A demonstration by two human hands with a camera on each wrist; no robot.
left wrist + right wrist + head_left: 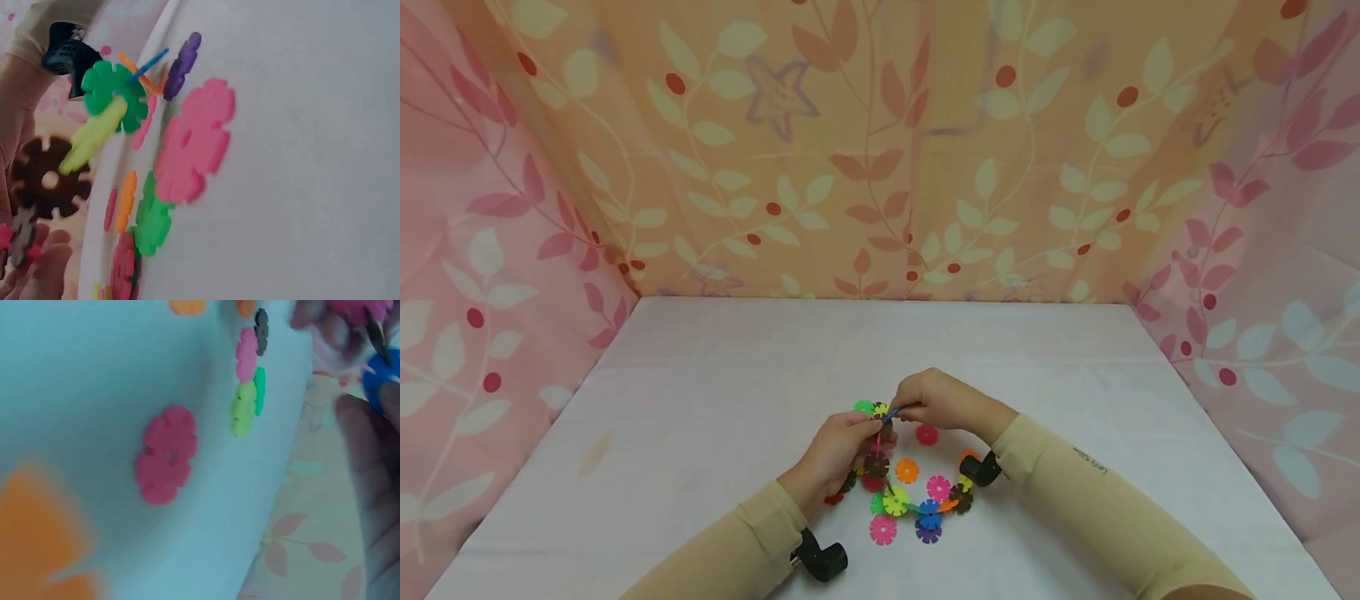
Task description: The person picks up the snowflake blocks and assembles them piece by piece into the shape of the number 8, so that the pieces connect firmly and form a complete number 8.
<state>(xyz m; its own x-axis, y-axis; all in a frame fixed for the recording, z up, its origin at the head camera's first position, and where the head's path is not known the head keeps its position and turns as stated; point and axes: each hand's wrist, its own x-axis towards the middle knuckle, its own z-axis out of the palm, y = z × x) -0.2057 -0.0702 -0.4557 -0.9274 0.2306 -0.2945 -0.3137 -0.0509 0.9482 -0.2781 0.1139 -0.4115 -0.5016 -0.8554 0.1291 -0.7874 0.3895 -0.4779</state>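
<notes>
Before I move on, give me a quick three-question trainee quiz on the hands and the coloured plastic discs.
1. Which hand pinches the blue notched plastic disc seen in the right wrist view?
2. True or false: the orange notched plastic disc shown full-face in the head view lies on the white cloth-covered table.
3. In the head view, what colour is the disc straight left of the purple notched plastic disc? A) pink B) white C) black

Key: 1. the right hand; 2. true; 3. A.

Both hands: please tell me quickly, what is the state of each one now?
Left hand: closed, holding a chain of joined flower-shaped discs.
Right hand: closed, pinching a blue disc.
</notes>
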